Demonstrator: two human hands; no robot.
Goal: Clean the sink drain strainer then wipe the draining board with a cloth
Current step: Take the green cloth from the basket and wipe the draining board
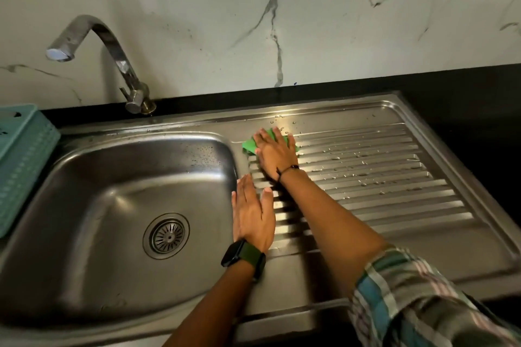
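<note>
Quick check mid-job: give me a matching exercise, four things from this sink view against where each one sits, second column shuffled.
Things:
1. green cloth
2. left hand
3. strainer
4. teal basket

Places:
A. in the bottom of the sink bowl
B. flat on the draining board's near left edge, beside the bowl
C. on the counter left of the sink
D. under the right hand, at the far left of the draining board

Pairs: 1-D, 2-B, 3-A, 4-C
</note>
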